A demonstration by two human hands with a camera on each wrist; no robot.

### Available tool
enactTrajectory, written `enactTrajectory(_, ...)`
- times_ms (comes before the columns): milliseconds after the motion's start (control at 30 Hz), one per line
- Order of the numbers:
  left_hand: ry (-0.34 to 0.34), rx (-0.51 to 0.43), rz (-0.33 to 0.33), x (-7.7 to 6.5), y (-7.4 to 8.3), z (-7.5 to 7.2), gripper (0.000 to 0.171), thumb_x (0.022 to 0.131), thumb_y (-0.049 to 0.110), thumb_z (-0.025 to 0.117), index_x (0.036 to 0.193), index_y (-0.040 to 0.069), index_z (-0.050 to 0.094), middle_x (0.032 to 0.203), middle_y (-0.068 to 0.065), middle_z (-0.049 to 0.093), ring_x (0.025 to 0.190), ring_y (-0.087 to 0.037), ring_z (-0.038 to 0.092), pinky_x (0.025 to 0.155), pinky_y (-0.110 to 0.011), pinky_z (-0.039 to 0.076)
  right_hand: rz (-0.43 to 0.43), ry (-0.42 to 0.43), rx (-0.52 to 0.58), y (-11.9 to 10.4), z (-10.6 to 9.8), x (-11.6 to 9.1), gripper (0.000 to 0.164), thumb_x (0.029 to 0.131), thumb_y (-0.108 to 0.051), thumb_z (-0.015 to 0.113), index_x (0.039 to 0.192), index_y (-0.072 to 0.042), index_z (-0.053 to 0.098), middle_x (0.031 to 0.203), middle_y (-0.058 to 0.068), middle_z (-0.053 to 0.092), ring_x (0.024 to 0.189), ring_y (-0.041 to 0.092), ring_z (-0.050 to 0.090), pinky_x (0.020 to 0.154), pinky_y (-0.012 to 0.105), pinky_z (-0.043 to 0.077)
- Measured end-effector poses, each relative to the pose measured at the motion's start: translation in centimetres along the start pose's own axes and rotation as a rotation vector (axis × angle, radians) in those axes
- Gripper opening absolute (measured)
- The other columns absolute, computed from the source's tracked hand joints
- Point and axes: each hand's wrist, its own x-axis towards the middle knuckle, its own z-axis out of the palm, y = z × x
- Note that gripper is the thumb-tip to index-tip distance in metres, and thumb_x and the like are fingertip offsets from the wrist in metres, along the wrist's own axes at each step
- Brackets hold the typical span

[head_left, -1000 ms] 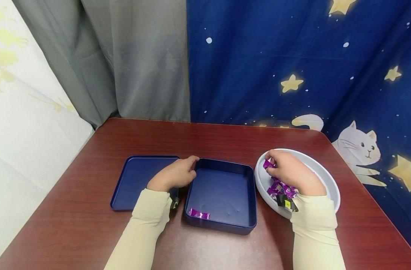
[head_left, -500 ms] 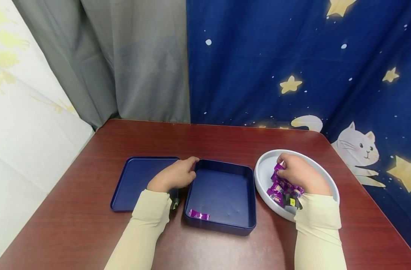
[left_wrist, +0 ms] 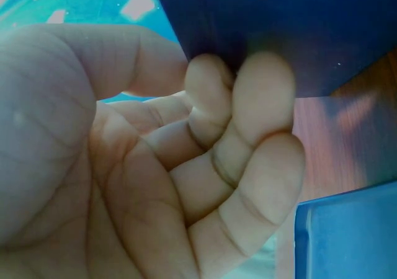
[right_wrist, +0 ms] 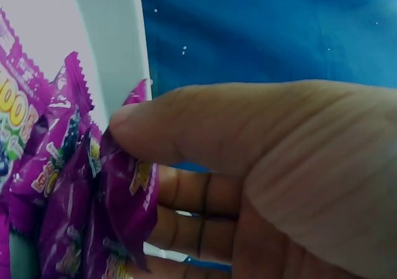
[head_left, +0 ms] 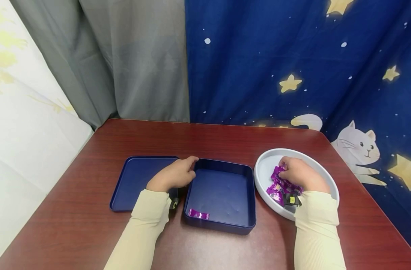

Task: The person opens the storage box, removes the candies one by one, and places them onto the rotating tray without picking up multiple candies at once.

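My left hand (head_left: 173, 174) holds the left wall of a dark blue square box (head_left: 225, 195) near its back corner. In the left wrist view its thumb and curled fingertips (left_wrist: 263, 93) meet at the box edge. One purple wrapped candy (head_left: 199, 214) lies inside, by the front left corner. Over on the right, my right hand (head_left: 303, 174) reaches into a round white tray (head_left: 267, 157). Thumb and fingers pinch a purple candy (right_wrist: 127, 198), clearest in the right wrist view. Several more purple candies (head_left: 276, 191) are heaped beside and below those fingers; my hand and sleeve cover some.
A flat dark blue lid (head_left: 134, 183) lies left of the box, partly under my left forearm. The tray stands close against the box's right side. Behind the reddish-brown table (head_left: 212, 140) hang grey and starry blue curtains (head_left: 246, 67).
My right hand has shifted a little rightward within the tray, from its left back part to the top of the candy heap. The left hand keeps its place on the box.
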Motion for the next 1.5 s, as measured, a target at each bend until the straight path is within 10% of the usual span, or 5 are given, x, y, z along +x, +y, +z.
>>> enactTrajectory(533, 0.004, 0.005, 0.004, 0.1, 0.0, 0.1, 0.048, 0.092, 0.014, 0.049, 0.139, 0.005, 0.039, 0.11, -0.01, 0.058, 0.076, -0.017, 0.053, 0.072, -0.036, 0.045, 0.069, -0.07, 0.012, 0.4, 0.2, -0.1, 0.029, 0.082, -0.016, 0.065, 0.104, 0.001, 0.06, 0.078, 0.01, 0.06, 0.068, 0.02, 0.053, 0.065, 0.04, 0.045)
enactTrajectory(1000, 0.004, 0.004, -0.011, 0.1, -0.1, 0.1, 0.048, 0.092, 0.014, 0.048, 0.139, 0.007, 0.039, 0.106, -0.009, 0.058, 0.075, -0.017, 0.053, 0.072, -0.036, 0.045, 0.034, -0.002, -0.013, 0.3, -0.5, -0.5, 0.061, 0.082, -0.022, 0.067, 0.133, 0.005, 0.046, 0.124, 0.03, 0.054, 0.111, 0.042, 0.05, 0.097, 0.062, 0.036)
enactTrajectory(1500, 0.007, 0.006, 0.01, 0.2, -0.1, 0.1, 0.049, 0.092, 0.014, 0.049, 0.139, 0.006, 0.039, 0.12, -0.012, 0.057, 0.088, -0.019, 0.053, 0.081, -0.04, 0.048, 0.052, -0.003, -0.008, -0.6, -1.0, -0.8, 0.069, 0.085, -0.034, 0.063, 0.138, 0.003, 0.04, 0.133, 0.033, 0.045, 0.12, 0.048, 0.039, 0.098, 0.065, 0.031)
